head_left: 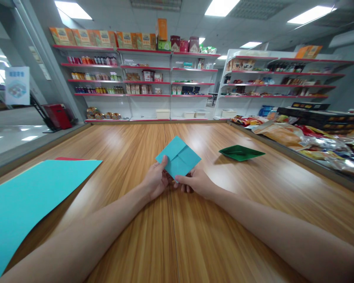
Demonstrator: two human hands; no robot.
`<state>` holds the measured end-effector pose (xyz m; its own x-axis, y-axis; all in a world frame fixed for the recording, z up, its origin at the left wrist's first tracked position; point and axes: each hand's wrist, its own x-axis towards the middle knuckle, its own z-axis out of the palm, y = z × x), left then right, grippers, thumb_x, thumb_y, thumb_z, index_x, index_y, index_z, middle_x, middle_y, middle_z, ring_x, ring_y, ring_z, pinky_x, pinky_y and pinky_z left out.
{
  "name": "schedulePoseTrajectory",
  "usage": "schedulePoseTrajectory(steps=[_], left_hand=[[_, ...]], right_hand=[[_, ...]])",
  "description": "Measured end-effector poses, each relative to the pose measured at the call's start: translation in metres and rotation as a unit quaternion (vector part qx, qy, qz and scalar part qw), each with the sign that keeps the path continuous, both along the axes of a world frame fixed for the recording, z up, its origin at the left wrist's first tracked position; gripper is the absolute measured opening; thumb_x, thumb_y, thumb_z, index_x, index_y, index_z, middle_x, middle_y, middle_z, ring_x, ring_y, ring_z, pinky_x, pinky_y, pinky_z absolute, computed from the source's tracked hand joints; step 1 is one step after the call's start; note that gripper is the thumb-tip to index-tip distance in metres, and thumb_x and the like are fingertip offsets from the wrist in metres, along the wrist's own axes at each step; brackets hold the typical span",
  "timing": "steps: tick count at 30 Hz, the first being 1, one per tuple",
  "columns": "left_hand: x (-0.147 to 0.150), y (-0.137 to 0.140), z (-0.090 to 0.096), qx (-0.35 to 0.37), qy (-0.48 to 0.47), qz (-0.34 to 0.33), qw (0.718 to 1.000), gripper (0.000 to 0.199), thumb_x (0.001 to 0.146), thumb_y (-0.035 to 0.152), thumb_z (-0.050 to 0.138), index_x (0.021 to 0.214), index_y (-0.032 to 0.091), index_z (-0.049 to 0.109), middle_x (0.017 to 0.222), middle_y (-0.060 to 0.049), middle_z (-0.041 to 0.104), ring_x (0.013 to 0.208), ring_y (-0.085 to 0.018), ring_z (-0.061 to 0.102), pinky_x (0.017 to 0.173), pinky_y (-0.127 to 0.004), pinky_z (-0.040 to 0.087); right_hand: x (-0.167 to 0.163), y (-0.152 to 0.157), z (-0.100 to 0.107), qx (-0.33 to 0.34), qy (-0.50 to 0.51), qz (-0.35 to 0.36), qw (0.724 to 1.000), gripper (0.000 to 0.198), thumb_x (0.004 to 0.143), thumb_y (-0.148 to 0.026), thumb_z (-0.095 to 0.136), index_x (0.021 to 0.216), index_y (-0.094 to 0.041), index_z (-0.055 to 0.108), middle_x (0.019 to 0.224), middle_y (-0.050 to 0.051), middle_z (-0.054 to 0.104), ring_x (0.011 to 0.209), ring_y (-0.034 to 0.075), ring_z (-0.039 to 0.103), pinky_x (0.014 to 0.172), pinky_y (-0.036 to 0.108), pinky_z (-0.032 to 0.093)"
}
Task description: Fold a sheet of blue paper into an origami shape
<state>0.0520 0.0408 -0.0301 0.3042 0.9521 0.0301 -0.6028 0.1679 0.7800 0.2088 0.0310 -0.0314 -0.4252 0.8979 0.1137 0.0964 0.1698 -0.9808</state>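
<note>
Above the middle of the wooden table (129, 232), a folded square of light-blue paper (184, 157) is held up with one corner pointing away from me. A crease or flap edge runs across its face. My left hand (157, 179) grips its left side, thumb on top and fingers behind. At the near corner my right hand (199, 182) pinches it, thumb in front; the other fingers are partly hidden underneath. To the right lies a folded green paper boat (242, 153), apart from both hands.
Large light-blue sheets (41, 192) lie at the left, with a red sheet (72, 158) peeking out behind. Packaged snacks (330, 145) are piled beyond the table's right edge. Stocked shelves (144, 82) stand behind the table, and a red box-like object (57, 116) stands at far left.
</note>
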Motion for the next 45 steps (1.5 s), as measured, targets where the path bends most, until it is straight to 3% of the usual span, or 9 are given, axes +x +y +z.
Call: schedulePoseTrajectory(steps=[11, 16, 18, 21, 26, 30, 33, 42, 45], left_hand=[[0.002, 0.002, 0.002, -0.042, 0.015, 0.021, 0.999, 0.022, 0.088, 0.033, 0.056, 0.086, 0.011, 0.059, 0.073, -0.008, 0.067, 0.058, -0.018, 0.063, 0.053, -0.029, 0.052], [0.000, 0.006, 0.000, -0.036, 0.056, 0.120, 0.991, 0.032, 0.081, 0.044, 0.063, 0.081, 0.012, 0.058, 0.070, -0.005, 0.066, 0.057, -0.016, 0.060, 0.055, -0.028, 0.050], [-0.002, 0.008, -0.004, 0.000, 0.117, 0.171, 0.978, 0.041, 0.078, 0.053, 0.062, 0.077, 0.013, 0.057, 0.064, -0.003, 0.062, 0.052, -0.014, 0.056, 0.050, -0.025, 0.046], [-0.009, 0.011, -0.007, 0.107, 0.262, 0.258, 0.924, 0.050, 0.078, 0.063, 0.054, 0.064, 0.015, 0.051, 0.054, 0.002, 0.050, 0.046, -0.010, 0.043, 0.044, -0.022, 0.033], [-0.021, 0.013, -0.001, 0.233, 0.491, 0.354, 0.761, 0.051, 0.089, 0.055, 0.040, 0.055, 0.017, 0.041, 0.051, 0.004, 0.038, 0.048, -0.010, 0.036, 0.047, -0.024, 0.022], [-0.022, 0.010, 0.003, 0.255, 0.540, 0.356, 0.719, 0.048, 0.092, 0.050, 0.037, 0.057, 0.018, 0.040, 0.051, 0.004, 0.039, 0.049, -0.011, 0.037, 0.049, -0.025, 0.022], [-0.020, 0.006, 0.004, 0.279, 0.534, 0.334, 0.725, 0.046, 0.093, 0.048, 0.036, 0.057, 0.018, 0.038, 0.051, 0.004, 0.037, 0.049, -0.011, 0.036, 0.049, -0.025, 0.022], [-0.018, 0.008, 0.001, 0.252, 0.417, 0.290, 0.824, 0.047, 0.091, 0.052, 0.036, 0.057, 0.020, 0.027, 0.053, 0.005, 0.028, 0.047, -0.009, 0.028, 0.044, -0.025, 0.021], [-0.019, 0.010, -0.001, 0.244, 0.430, 0.297, 0.817, 0.048, 0.091, 0.052, 0.035, 0.057, 0.021, 0.025, 0.052, 0.005, 0.027, 0.045, -0.009, 0.028, 0.043, -0.024, 0.022]], right_hand=[[-0.001, -0.014, 0.003, 0.094, -0.079, 0.016, 0.992, 0.023, 0.079, -0.033, 0.061, 0.073, -0.012, 0.070, 0.048, -0.001, 0.056, 0.040, 0.007, 0.047, 0.040, 0.019, 0.036], [0.001, -0.009, 0.004, 0.073, -0.032, 0.055, 0.995, 0.022, 0.078, -0.032, 0.058, 0.080, -0.012, 0.066, 0.072, 0.005, 0.067, 0.043, 0.007, 0.052, 0.040, 0.019, 0.038], [0.004, -0.007, 0.004, 0.039, 0.007, 0.047, 0.998, 0.027, 0.079, -0.037, 0.055, 0.077, -0.011, 0.064, 0.066, 0.005, 0.066, 0.040, 0.007, 0.050, 0.037, 0.018, 0.034], [0.010, -0.004, 0.001, -0.018, 0.079, 0.042, 0.996, 0.031, 0.077, -0.042, 0.051, 0.077, -0.013, 0.061, 0.052, 0.001, 0.059, 0.038, 0.010, 0.051, 0.034, 0.017, 0.030], [0.014, 0.001, -0.003, -0.050, 0.140, 0.041, 0.988, 0.044, 0.077, -0.055, 0.049, 0.076, -0.012, 0.061, 0.054, 0.003, 0.061, 0.042, 0.012, 0.056, 0.034, 0.019, 0.033], [0.010, 0.003, -0.001, -0.066, 0.119, -0.057, 0.989, 0.048, 0.078, -0.062, 0.053, 0.069, -0.014, 0.054, 0.052, 0.001, 0.058, 0.038, 0.010, 0.054, 0.030, 0.017, 0.031], [0.007, 0.003, 0.000, -0.056, 0.064, -0.104, 0.991, 0.044, 0.076, -0.060, 0.060, 0.073, -0.017, 0.050, 0.049, -0.002, 0.055, 0.036, 0.010, 0.053, 0.028, 0.016, 0.031], [0.003, 0.000, 0.004, -0.046, 0.074, -0.122, 0.989, 0.041, 0.077, -0.056, 0.061, 0.081, -0.020, 0.042, 0.051, -0.006, 0.054, 0.034, 0.011, 0.052, 0.027, 0.017, 0.036], [0.003, 0.000, 0.002, -0.055, 0.053, -0.085, 0.993, 0.039, 0.080, -0.055, 0.056, 0.075, -0.018, 0.046, 0.045, -0.004, 0.054, 0.033, 0.011, 0.051, 0.027, 0.016, 0.032]])
